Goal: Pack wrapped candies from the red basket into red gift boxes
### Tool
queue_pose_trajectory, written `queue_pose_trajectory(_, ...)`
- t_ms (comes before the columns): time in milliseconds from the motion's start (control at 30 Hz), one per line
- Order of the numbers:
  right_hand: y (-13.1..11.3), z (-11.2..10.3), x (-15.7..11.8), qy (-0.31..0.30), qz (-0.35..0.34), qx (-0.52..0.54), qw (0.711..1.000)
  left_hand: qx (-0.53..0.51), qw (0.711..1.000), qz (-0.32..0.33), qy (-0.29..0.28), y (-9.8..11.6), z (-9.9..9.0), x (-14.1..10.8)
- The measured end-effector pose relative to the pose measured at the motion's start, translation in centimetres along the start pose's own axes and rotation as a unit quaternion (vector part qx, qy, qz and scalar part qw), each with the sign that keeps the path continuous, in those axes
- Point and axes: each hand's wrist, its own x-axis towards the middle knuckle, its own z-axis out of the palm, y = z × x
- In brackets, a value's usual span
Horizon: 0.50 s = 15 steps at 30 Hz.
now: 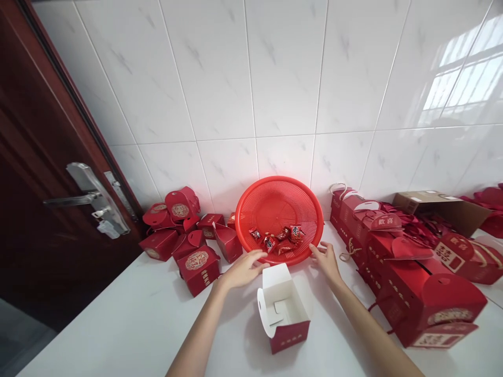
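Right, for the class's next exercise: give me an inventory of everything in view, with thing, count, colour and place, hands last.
Basket: one, red, tilted against the wall
Sweets: several, red wrappers, basket's lower side
Open box: one, red outside, white inside, before the basket
Left boxes: several overlapping, red, left of the basket
Right boxes: several overlapping, red, right side
Cardboard box: one, brown, back right
Red bundle: unclear, far right edge
Table: one, white, underneath
Tiles: many, white, wall behind
Door: one, dark brown-red, left
Handle: one, silver, on the door
Left hand: one, bare, basket's front left rim
Right hand: one, bare, basket's front right rim
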Motion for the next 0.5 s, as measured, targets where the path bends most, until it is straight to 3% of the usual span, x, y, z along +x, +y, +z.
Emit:
queue_pose_trajectory(167, -0.2, -0.9, -1.2, -0.077, 0.006, 0.076, 0.994, 0.069, 0.997, -0.007, -0.025, 0.9, -0.5, -0.5)
queue_pose_trajectory(333, -1.4, -2.6, -3.2, -0.105, 0.030, 0.144, 0.984, 0.035, 0.999, -0.007, -0.030, 2.9, -1.8, -1.6)
queue_pose_trajectory(433, -1.5, -3.6, -3.6, -0.112, 0.039, 0.084, 0.989, 0.016, 1.000, -0.008, -0.015, 3.5, -2.4, -2.3)
queue_pose_trajectory(500, -1.7, -4.4, -3.6, -0.100, 0.010, 0.001, 0.995, 0.005, 1.000, -0.009, -0.015, 3.6, -2.7, -2.5)
